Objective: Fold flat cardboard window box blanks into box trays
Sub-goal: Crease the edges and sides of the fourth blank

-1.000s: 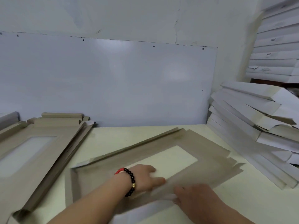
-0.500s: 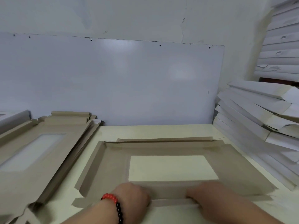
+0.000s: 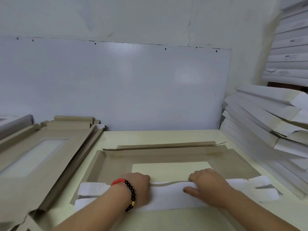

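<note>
Now the cardboard blank [image 3: 166,155] lies flat on the tabletop [image 3: 150,135], brown side up. Both hands, apart from each other, grip its near flap [image 3: 168,195]: the left hand [image 3: 138,185] and the right hand [image 3: 208,185] curl over the raised white edge. I think the board is light and thin, it bends easily, so holding along the crease line seems best.

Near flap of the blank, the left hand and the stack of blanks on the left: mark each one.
near flap [image 3: 168,195], head view, on its white face between the hands.
left hand [image 3: 139,185], head view, on the back of the hand.
stack of blanks [image 3: 21,177], head view, on the top blank's brown border.
</note>
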`<move>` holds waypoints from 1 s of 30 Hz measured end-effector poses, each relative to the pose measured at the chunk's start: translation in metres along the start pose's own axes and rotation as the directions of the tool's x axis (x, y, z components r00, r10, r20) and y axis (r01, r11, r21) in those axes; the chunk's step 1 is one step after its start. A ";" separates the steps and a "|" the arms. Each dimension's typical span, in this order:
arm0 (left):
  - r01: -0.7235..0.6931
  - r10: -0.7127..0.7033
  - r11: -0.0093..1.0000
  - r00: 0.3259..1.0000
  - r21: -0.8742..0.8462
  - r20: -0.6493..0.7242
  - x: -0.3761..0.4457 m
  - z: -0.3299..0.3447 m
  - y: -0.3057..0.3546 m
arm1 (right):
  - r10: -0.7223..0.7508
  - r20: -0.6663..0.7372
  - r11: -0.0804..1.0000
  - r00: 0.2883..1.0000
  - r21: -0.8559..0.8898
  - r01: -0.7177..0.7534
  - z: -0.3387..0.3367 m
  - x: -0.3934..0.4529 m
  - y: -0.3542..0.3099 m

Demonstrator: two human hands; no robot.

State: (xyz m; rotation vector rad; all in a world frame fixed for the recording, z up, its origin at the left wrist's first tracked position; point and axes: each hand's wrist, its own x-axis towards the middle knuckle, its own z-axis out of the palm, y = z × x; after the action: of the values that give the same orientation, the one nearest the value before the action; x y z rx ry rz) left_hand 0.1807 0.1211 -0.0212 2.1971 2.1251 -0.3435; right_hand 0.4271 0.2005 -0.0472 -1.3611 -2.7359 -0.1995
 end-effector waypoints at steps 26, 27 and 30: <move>0.192 -0.221 0.969 0.953 -0.153 -0.206 0.006 0.080 -0.069 | 0.320 0.208 0.941 0.924 0.048 -0.336 0.042 -0.035 0.077; 0.209 -0.238 0.965 0.951 -0.157 -0.197 0.005 0.079 -0.074 | 0.331 0.213 0.936 0.919 0.049 -0.348 0.042 -0.037 0.083; 0.237 -0.266 0.957 0.948 -0.168 -0.175 0.003 0.078 -0.083 | 0.355 0.227 0.925 0.907 0.051 -0.375 0.041 -0.041 0.095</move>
State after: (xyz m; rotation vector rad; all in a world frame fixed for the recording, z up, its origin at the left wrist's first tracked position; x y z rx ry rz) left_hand 0.0895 0.1125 -0.0885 1.9547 2.4545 0.0196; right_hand 0.5270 0.2316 -0.0853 -1.9326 -2.5364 0.1062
